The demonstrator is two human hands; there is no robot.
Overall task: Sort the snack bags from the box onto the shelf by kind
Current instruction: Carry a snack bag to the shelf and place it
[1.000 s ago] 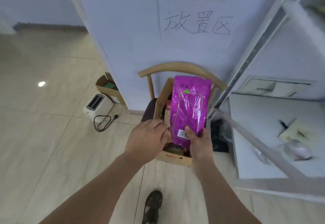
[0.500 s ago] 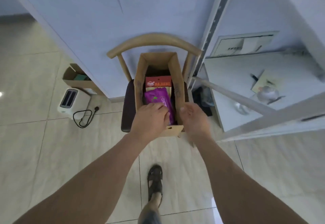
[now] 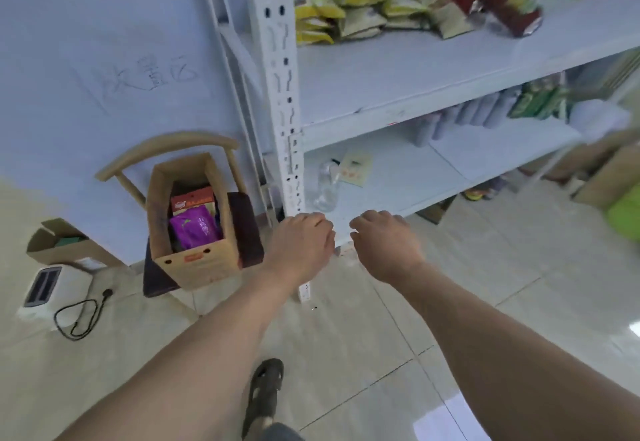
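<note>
In front of the shelf [image 3: 415, 69], near its white upright, both hands are held out empty. A mix-up of kinds is the main risk judged from here: the bags already on the upper board, a yellow-green pile [image 3: 349, 14] beside a red pile [image 3: 498, 4], lie close together, so a wrongly matched bag could be set on the wrong heap. The box [image 3: 194, 253] stands on a chair [image 3: 166, 146] and could be tipped by a careless pull. The left hand [image 3: 301, 243] and right hand [image 3: 384, 243] are seen palm-down, fingers loosely curled, no grip on anything. The purple bag [image 3: 194, 231] and an orange-red bag [image 3: 192, 199] remain inside the box, well apart from both hands.
</note>
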